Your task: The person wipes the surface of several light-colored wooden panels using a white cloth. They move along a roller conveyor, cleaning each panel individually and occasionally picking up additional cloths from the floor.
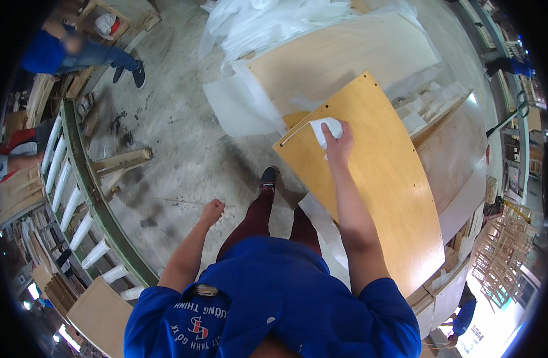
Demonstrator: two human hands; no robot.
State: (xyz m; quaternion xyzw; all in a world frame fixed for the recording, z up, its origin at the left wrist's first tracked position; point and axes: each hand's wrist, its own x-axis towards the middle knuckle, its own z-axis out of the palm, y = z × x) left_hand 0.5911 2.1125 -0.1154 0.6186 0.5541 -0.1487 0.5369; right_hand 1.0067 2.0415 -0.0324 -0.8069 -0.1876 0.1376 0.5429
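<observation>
- R hand (340, 143), approx. 1 o'clock: our thumb & fingers pinch a white wad (321, 132) against the yellow panel (393, 191), prob. bunched for firm grip.
- Panel: 3 o'clock, beside our R side, prob. placed for easy R-arm reach; what supports it, can't tell.
- L hand (213, 212), 8 o'clock: our fingers curled loosely, nothing visible inside; prob. not needed for steadying.

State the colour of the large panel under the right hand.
The panel is honey-yellow; it shows best in the head view.
</observation>
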